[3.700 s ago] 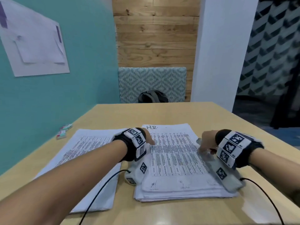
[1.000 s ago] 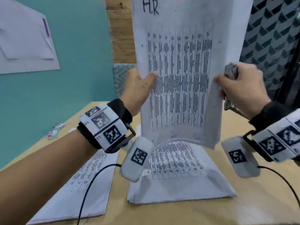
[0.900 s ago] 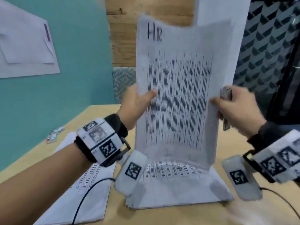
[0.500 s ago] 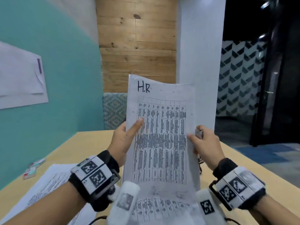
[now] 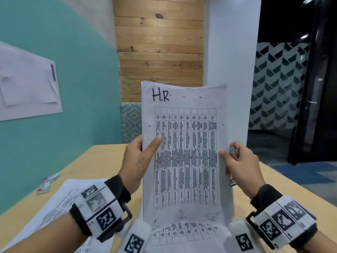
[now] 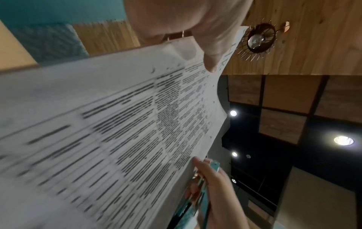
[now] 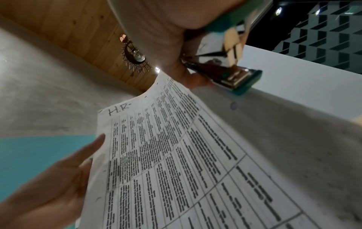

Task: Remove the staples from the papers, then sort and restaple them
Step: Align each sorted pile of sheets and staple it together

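A bundle of printed sheets marked "H.R" stands upright in the air above the table, its lower edge bowed. My left hand grips its left edge, thumb on the front and fingers behind. My right hand pinches the right edge with its thumb on the front, and its fingers also hold a teal and chrome stapler behind the sheets. The right wrist view shows the stapler beside the bundle. In the left wrist view the bundle fills the left half.
A stack of printed papers lies on the wooden table under the held bundle. A second stack lies to the left. Small staple boxes sit near the teal wall. Table edge and dark doorway at right.
The H.R bundle, flat on the stack 3.7 s ago, now stands upright between both hands. Over the last second the view tilted up and the bundle sits lower in it.
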